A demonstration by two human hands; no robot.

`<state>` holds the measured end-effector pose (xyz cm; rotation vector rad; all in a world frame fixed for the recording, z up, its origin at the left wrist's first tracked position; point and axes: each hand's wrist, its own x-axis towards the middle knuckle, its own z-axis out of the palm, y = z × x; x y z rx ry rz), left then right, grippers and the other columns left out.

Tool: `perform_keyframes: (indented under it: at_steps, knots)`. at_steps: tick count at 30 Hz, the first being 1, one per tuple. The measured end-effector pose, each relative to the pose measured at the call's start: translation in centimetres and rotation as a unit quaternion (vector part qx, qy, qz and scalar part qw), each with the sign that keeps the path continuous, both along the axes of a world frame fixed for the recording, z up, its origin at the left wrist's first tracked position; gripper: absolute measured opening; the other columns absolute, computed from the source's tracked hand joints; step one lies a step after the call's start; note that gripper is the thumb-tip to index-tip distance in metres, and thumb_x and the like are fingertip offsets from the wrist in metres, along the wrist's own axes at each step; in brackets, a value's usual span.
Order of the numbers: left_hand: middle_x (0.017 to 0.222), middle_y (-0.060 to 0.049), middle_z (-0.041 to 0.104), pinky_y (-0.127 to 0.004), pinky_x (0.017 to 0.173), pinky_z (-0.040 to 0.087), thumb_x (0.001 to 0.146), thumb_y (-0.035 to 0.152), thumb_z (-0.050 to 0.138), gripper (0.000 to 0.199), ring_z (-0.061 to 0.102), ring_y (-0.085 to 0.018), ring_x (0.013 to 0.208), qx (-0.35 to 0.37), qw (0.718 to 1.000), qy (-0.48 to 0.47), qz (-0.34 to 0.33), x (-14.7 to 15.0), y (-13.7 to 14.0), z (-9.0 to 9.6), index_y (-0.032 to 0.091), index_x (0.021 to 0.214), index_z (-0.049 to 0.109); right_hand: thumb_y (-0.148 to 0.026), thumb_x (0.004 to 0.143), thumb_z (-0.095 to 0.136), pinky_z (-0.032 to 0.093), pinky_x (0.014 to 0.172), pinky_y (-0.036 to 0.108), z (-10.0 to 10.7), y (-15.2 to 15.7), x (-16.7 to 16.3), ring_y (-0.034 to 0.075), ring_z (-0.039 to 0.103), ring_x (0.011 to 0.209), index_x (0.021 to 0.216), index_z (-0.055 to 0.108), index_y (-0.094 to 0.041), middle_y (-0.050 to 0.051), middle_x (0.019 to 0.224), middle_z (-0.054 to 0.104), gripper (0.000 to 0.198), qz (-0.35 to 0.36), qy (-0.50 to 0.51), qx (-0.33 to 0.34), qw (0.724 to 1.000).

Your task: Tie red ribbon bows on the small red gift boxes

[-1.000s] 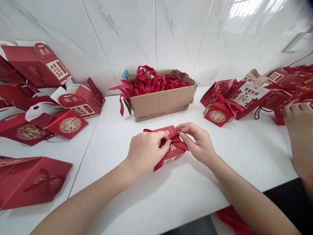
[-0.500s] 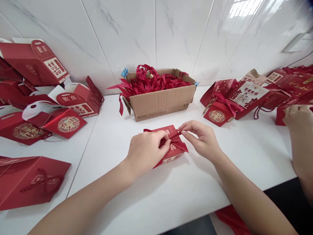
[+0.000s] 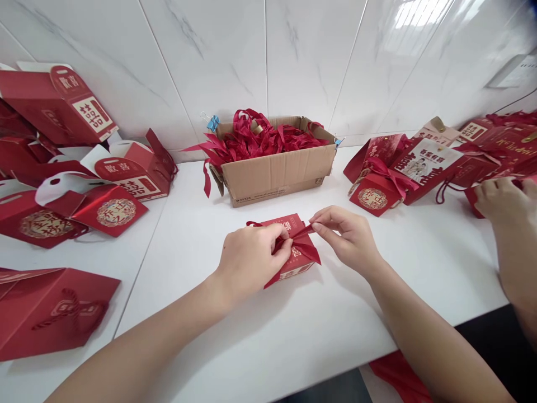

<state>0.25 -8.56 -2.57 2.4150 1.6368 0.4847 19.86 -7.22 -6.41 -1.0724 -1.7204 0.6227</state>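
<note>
A small red gift box [image 3: 290, 222] with pale printed characters lies on the white table. Across its top runs a dark red ribbon [image 3: 308, 249], with tails hanging at the box's right and near sides. My left hand [image 3: 251, 254] rests over the left part of the box, thumb and fingers pinched on the ribbon near its middle. To the right, my right hand [image 3: 346, 235] pinches a ribbon end between thumb and forefinger, just off the box's edge. The left hand hides part of the box top and the ribbon's crossing.
Behind stands a cardboard box [image 3: 277, 176] heaped with red ribbons [image 3: 268, 137], against a tiled wall. Red gift boxes [image 3: 111, 210] are piled at left; a larger one [image 3: 50, 313] lies nearer. More decorated boxes [image 3: 375, 193] stand at right, where another person's hand [image 3: 505, 204] touches a red box.
My right hand has drawn the ribbon end slightly right; my left hand keeps its pinch. The other person's hand at right has shifted a little left.
</note>
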Motion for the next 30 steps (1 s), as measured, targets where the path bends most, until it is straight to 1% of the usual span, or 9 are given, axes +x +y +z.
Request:
perform_keyframes:
  at_steps: [6, 11, 14, 19, 21, 23, 26, 28, 30]
  knots:
    - [0.053, 0.005, 0.06, -0.024, 0.048, 0.025, 0.083, 0.032, 0.049, 0.019, 0.048, -0.011, 0.045, 0.0, 1.0, 0.003, -0.005, 0.0, 0.1, -0.1, 0.022, 0.074, 0.063, -0.014, 0.083, 0.057, 0.057, 0.066, 0.027, 0.0, 0.1, 0.2, 0.015, 0.066, 0.072, 0.074, 0.059, -0.019, 0.004, 0.081, 0.066, 0.01, -0.004, -0.01, 0.013, 1.0]
    - [0.055, 0.004, 0.062, -0.024, 0.048, 0.026, 0.082, 0.032, 0.049, 0.018, 0.05, -0.012, 0.046, -0.006, 1.0, 0.009, -0.008, -0.2, 0.2, -0.1, 0.023, 0.075, 0.063, -0.013, 0.083, 0.057, 0.054, 0.068, 0.028, -0.4, 0.3, 0.2, 0.016, 0.064, 0.076, 0.072, 0.058, -0.018, 0.005, 0.08, 0.067, 0.012, -0.026, -0.048, 0.063, 0.997]
    - [0.056, 0.003, 0.064, -0.025, 0.047, 0.027, 0.083, 0.033, 0.049, 0.02, 0.052, -0.013, 0.048, -0.006, 1.0, 0.021, 0.0, -0.1, 0.2, -0.2, 0.023, 0.076, 0.065, -0.014, 0.085, 0.055, 0.053, 0.071, 0.029, -0.3, 0.4, 0.3, 0.016, 0.064, 0.079, 0.076, 0.057, -0.019, 0.006, 0.083, 0.067, 0.01, -0.007, -0.082, 0.072, 0.994]
    - [0.068, 0.005, 0.071, -0.026, 0.05, 0.033, 0.087, 0.043, 0.047, 0.027, 0.058, -0.016, 0.056, -0.02, 1.0, -0.021, 0.011, -0.6, -0.1, 1.2, 0.032, 0.085, 0.072, -0.018, 0.085, 0.055, 0.052, 0.077, 0.035, 0.1, 0.5, 0.8, 0.019, 0.064, 0.084, 0.086, 0.059, -0.019, 0.005, 0.088, 0.068, 0.004, 0.019, -0.098, -0.005, 0.995]
    - [0.077, 0.007, 0.073, -0.026, 0.053, 0.037, 0.088, 0.046, 0.045, 0.029, 0.06, -0.015, 0.061, -0.024, 0.998, -0.059, 0.016, -1.4, -0.1, 2.4, 0.035, 0.089, 0.072, -0.019, 0.085, 0.054, 0.052, 0.082, 0.039, 0.2, 0.4, 1.0, 0.021, 0.065, 0.091, 0.095, 0.061, -0.02, 0.006, 0.096, 0.067, 0.012, 0.043, -0.077, -0.052, 0.995]
    - [0.081, 0.006, 0.073, -0.027, 0.055, 0.04, 0.088, 0.046, 0.045, 0.03, 0.061, -0.015, 0.063, -0.013, 0.996, -0.074, 0.036, -2.4, 0.2, 3.5, 0.033, 0.091, 0.072, -0.022, 0.087, 0.051, 0.052, 0.087, 0.041, 0.3, 0.3, 0.9, 0.023, 0.064, 0.101, 0.108, 0.059, -0.021, 0.008, 0.11, 0.065, 0.022, 0.065, -0.035, -0.079, 0.994]
    - [0.094, 0.004, 0.071, -0.027, 0.056, 0.044, 0.087, 0.044, 0.046, 0.03, 0.061, -0.016, 0.067, -0.005, 0.997, -0.058, 0.049, -4.3, 1.0, 4.3, 0.034, 0.106, 0.067, -0.027, 0.088, 0.053, 0.05, 0.093, 0.043, 0.4, -0.1, 0.3, 0.024, 0.06, 0.11, 0.112, 0.059, -0.024, 0.009, 0.118, 0.061, 0.025, 0.046, -0.001, -0.023, 0.999]
    - [0.107, 0.002, 0.067, -0.028, 0.062, 0.047, 0.086, 0.044, 0.047, 0.037, 0.063, -0.018, 0.08, -0.031, 0.999, -0.025, 0.016, -5.4, 1.7, 4.1, 0.035, 0.12, 0.059, -0.024, 0.084, 0.059, 0.049, 0.095, 0.042, 0.5, -0.5, -0.6, 0.024, 0.058, 0.113, 0.105, 0.064, -0.024, 0.009, 0.119, 0.06, 0.021, 0.035, -0.03, 0.038, 0.998]
    - [0.118, 0.0, 0.064, -0.03, 0.072, 0.05, 0.084, 0.045, 0.049, 0.043, 0.062, -0.021, 0.095, -0.069, 0.997, 0.001, -0.026, -6.1, 2.3, 3.6, 0.034, 0.126, 0.055, -0.021, 0.082, 0.062, 0.05, 0.094, 0.041, 0.4, -0.8, -1.6, 0.025, 0.056, 0.115, 0.101, 0.066, -0.023, 0.011, 0.124, 0.056, 0.02, 0.042, -0.071, 0.075, 0.994]
